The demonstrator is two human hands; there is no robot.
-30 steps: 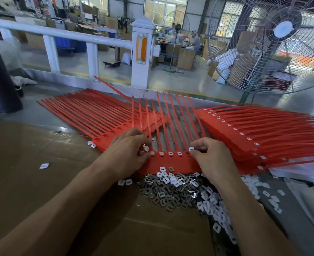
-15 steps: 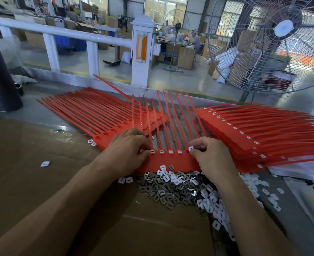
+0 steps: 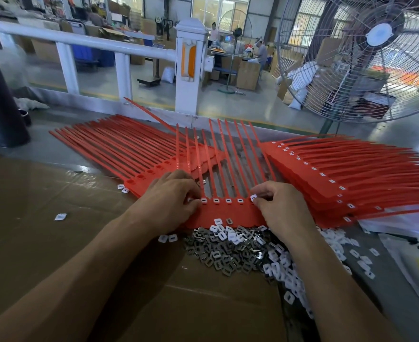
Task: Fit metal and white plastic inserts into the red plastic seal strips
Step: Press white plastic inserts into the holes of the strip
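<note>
A red seal strip sheet (image 3: 228, 212) lies in front of me, its tails fanning away. Several white inserts sit in its row of sockets. My right hand (image 3: 281, 208) pinches a white plastic insert (image 3: 253, 197) at the sheet's right end socket. My left hand (image 3: 171, 201) rests curled on the sheet's left end, fingertips pressing at a socket there; what lies under them is hidden. Below the sheet lies a heap of metal inserts (image 3: 228, 255), with a heap of white plastic inserts (image 3: 284, 270) beside it.
A stack of red strips with empty sockets (image 3: 119, 151) lies at the left. Another red stack with white inserts fitted (image 3: 339, 174) lies at the right. Cardboard (image 3: 55, 218) covers the table. A big fan (image 3: 366, 58) and a white railing (image 3: 119, 60) stand behind.
Both hands stay at the sheet's ends. The right hand's white insert has stayed at the right end socket. Little else has shifted.
</note>
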